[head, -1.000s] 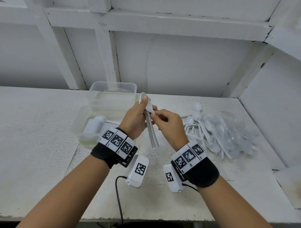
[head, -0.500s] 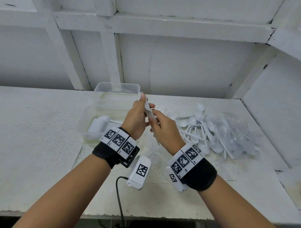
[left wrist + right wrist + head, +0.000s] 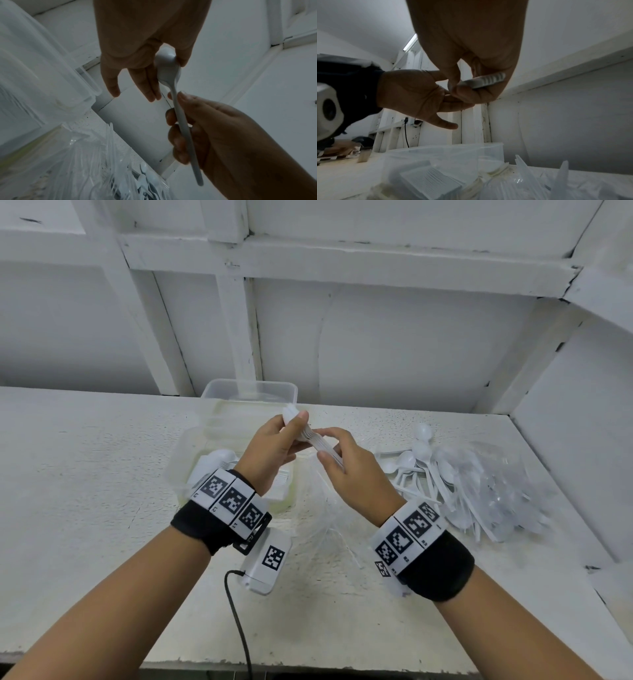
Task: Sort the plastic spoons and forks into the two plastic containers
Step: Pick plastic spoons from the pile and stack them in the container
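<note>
Both hands hold one stack of white plastic spoons (image 3: 311,438) above the table, in front of the containers. My left hand (image 3: 295,426) pinches the bowl end (image 3: 169,65) with the thumb on top. My right hand (image 3: 329,455) grips the handles (image 3: 488,80), fingers curled round them. The far clear container (image 3: 250,391) looks empty. The near clear container (image 3: 183,460) holds stacked white cutlery (image 3: 219,457). A loose pile of white spoons (image 3: 419,463) lies to the right.
A crumpled clear plastic bag (image 3: 496,487) lies over the spoon pile at the right. Clear cutlery (image 3: 329,508) lies on the table below my hands. A white wall and beams close off the back and the right side. The front table edge is near my forearms.
The spoon stack has tilted from hanging handles-down to lying nearly level between the hands. My right hand has closed round the handles, and both hands rose slightly towards the far container.
</note>
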`<state>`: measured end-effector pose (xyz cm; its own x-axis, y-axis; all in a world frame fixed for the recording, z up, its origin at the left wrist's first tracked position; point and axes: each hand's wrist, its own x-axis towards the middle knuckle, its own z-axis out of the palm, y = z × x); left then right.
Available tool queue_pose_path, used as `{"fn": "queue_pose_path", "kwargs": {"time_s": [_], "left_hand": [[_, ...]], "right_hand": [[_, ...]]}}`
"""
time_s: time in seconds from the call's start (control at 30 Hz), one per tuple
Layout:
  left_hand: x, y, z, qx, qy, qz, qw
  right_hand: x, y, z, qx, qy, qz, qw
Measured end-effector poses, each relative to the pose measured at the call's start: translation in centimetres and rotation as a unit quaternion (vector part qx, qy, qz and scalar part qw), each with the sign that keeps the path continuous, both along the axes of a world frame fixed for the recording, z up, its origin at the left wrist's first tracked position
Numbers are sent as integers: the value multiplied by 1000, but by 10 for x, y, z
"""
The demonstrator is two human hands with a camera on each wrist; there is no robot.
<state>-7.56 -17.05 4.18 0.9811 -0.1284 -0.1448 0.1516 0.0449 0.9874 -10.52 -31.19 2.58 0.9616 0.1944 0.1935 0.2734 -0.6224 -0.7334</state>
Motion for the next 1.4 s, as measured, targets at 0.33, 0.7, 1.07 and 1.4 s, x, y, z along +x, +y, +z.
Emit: {"fn": "queue_pose_path", "kwargs": {"time_s": [0.33, 0.7, 1.07, 1.4], "left_hand": [[9, 43, 1, 88, 15, -56, 994], [52, 131, -24, 603, -86, -169, 775], [87, 134, -50, 645, -31, -263, 717], [99, 135, -59, 644, -19, -258, 720]], "right_hand": [[18, 9, 3, -100, -34, 8, 994], [56, 31, 2, -97, 22, 25, 995], [93, 59, -5, -107, 84, 59, 989], [106, 76, -17, -147, 91, 77, 982]]}}
